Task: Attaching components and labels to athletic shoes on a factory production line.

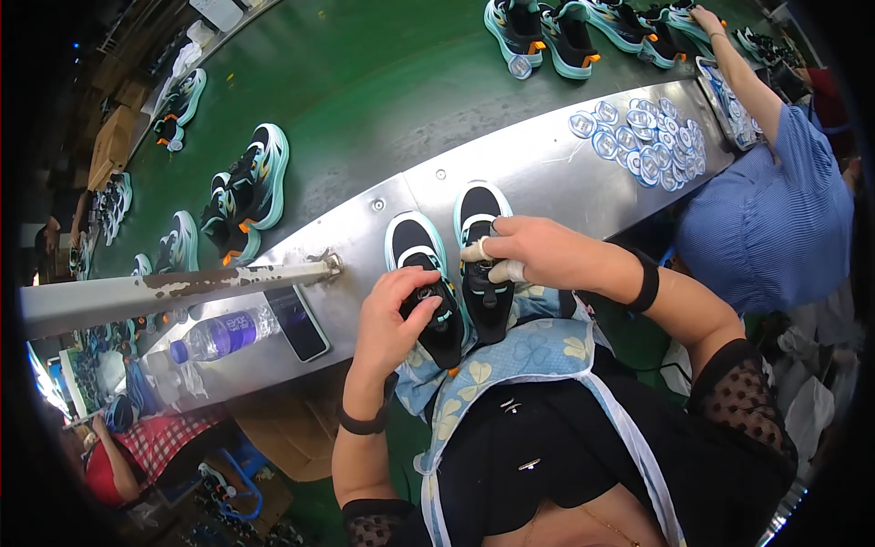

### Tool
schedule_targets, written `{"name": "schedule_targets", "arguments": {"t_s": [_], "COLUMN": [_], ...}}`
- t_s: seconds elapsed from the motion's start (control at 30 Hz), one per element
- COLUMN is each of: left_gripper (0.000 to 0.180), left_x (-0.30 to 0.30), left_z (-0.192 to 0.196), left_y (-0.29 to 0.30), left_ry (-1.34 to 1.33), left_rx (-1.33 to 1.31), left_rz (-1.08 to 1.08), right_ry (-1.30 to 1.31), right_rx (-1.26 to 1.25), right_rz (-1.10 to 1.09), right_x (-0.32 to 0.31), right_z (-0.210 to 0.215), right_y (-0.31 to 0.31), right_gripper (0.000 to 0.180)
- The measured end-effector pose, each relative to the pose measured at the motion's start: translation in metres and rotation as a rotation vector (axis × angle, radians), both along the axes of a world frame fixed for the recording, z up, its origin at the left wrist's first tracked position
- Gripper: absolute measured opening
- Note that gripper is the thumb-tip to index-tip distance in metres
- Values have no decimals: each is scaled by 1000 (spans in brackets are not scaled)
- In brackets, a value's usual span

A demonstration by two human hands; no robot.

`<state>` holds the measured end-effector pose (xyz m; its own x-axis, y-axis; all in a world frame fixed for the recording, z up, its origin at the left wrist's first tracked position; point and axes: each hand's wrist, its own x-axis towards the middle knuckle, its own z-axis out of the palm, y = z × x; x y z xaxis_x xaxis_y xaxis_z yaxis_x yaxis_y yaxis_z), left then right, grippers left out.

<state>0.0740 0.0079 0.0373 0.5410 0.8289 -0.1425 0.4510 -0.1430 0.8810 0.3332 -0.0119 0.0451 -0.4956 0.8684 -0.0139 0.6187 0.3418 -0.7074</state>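
The left shoe (412, 241) and right shoe (480, 202) overhang the metal bench's (538, 164) near edge, nearly parallel lengthwise, toes toward its far edge. The left hand (392, 314), thumb and fingers parted, and right hand (547, 248), fingers bent, each touch one; whether they grip, I cannot tell. Bare metal runs right to round labels (649, 168); a phone (299, 324) lies left.

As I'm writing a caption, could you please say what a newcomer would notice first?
Two black-and-mint shoes stand out at centre, the left hand and right hand on them. Round blue-and-white discs lie heaped on the metal ledge at upper right.
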Motion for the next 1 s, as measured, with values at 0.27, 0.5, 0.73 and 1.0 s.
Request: {"name": "schedule_targets", "arguments": {"t_s": [0.27,0.5,0.73,1.0], "left_gripper": [21,34,26,24], "left_x": [43,68,79,92], "left_z": [25,-12,-25,-30], "left_y": [-49,-54,-64,-66], "left_ry": [-311,-706,-566,-628], "left_rx": [-557,-1156,-1034,-1015], "left_rz": [221,423,513,518], "right_ry": [126,268,204,64], "right_rx": [11,-210,-357,-1], "right_rz": [-222,-202,-82,-73], "right_x": [2,18,25,10], "right_z": [-18,-44,-15,-17], "right_y": [-9,14,19,3], "right_gripper": [28,21,32,26]}}
